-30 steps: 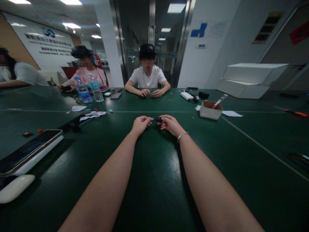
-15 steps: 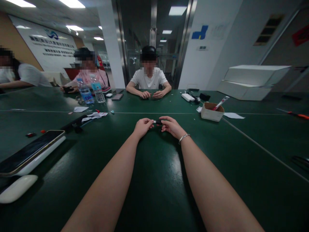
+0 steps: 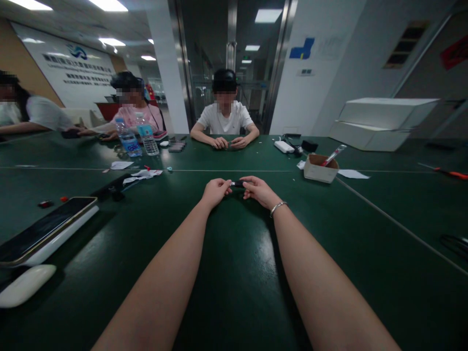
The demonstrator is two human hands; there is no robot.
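Observation:
Between my two hands, in the middle of the green table, is a short, slim black piece with a silver end. My left hand pinches its silver end between thumb and fingers. The black end is gripped by the fingertips of my right hand, which has a silver bangle at the wrist. Fingers cover both ends, so the exact kind of thing cannot be made out.
To the left lie a phone on a white block and a white computer mouse. Two water bottles stand farther back. Right of my hands is a small cardboard box. A co-worker sits opposite; others sit at left.
My hands stay almost in place, still on the black piece; the right fingers have shifted slightly. At far left, the co-worker in pink has stretched an arm leftward toward a dark object.

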